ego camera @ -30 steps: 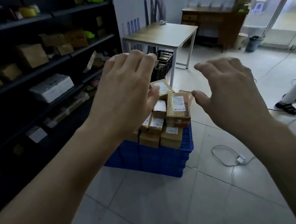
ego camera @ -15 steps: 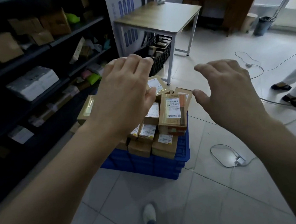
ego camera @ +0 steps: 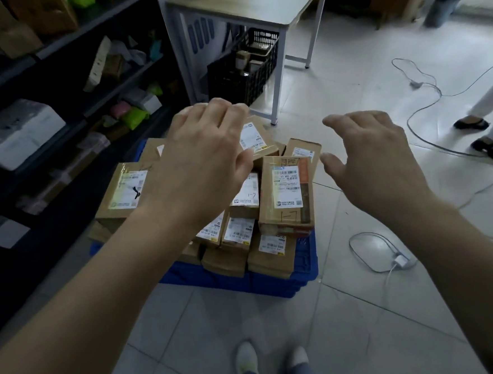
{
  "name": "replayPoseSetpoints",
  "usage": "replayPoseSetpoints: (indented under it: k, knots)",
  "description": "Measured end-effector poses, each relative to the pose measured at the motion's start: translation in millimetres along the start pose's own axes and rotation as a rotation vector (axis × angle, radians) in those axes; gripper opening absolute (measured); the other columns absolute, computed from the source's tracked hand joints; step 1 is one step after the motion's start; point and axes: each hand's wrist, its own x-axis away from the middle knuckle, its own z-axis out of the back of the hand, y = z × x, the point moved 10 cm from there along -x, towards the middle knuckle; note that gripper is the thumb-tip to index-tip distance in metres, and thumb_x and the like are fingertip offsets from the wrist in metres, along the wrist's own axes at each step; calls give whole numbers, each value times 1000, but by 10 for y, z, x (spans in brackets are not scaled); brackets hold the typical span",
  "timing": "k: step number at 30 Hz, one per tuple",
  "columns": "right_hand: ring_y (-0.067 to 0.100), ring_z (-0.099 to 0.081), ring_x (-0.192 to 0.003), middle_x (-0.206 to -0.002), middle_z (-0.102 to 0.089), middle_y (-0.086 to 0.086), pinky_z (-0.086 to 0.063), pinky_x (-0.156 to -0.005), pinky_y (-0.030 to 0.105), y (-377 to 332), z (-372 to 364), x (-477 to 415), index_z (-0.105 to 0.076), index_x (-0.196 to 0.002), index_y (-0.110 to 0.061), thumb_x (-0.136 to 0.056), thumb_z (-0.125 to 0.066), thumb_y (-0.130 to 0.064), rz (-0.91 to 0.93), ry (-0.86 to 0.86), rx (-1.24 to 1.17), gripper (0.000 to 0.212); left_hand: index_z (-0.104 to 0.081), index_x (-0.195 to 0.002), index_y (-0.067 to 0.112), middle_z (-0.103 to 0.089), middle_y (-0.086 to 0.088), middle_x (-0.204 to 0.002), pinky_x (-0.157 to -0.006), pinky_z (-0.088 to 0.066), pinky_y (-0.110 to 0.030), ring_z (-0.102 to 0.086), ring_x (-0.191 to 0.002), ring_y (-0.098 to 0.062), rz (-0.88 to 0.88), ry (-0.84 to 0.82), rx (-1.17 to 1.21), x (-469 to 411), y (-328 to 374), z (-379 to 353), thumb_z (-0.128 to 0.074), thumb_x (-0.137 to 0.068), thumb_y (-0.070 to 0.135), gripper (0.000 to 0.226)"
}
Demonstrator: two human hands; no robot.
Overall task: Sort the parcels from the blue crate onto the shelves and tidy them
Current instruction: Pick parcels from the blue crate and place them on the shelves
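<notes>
Blue crate (ego camera: 286,277) on the floor heaped with brown cardboard parcels (ego camera: 286,195) bearing white barcode labels, print too small to read; left hand (ego camera: 205,163) and right hand (ego camera: 375,163) above the heap, fingers loosely spread, holding nothing.

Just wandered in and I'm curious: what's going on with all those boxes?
A person stretches the left hand and the right hand out over a blue crate heaped with labelled cardboard parcels. Both hands are open and hold nothing. The dark shelves on the left carry other packages.
</notes>
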Motion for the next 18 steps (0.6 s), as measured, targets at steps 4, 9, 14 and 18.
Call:
replayPoseSetpoints:
  k: [4, 9, 14, 18]
  knots:
    - [29, -38, -131, -136, -53, 11, -29, -107, 41, 160, -282, -229, -46, -141, -14, -94, -59, -22, 6, -61, -14, 50, -53, -124, 3, -59, -15, -117, -99, -35, -45, -54, -111, -34, 40, -48, 17, -132, -26, -326, -65, -85, 20, 44]
    - [28, -38, -130, -137, -53, 9, -30, -107, 40, 374, -705, -434, -45, -141, -15, -96, -55, -22, 19, -152, -40, 47, -54, -123, 3, -60, -16, -116, -97, -38, -45, -55, -110, -34, 106, -81, 43, -181, -6, -722, -65, -84, 18, 43]
    - [29, -39, -130, -139, -51, 10, -31, -105, 41, 547, -1112, -523, -44, -141, -14, -96, -54, -23, 42, -239, -33, 47, -57, -119, 2, -62, -17, -110, -91, -42, -46, -57, -104, -35, 173, -114, 35, -101, -23, -1108, -67, -82, 19, 42]
    - [30, -39, -128, -135, -52, 11, -33, -103, 41, 676, -1430, -546, -45, -140, -15, -97, -53, -24, 37, -304, -29, 44, -55, -122, 3, -61, -16, -113, -94, -41, -46, -56, -106, -34, 241, -170, 62, 12, -59, -1408, -65, -83, 19, 43]
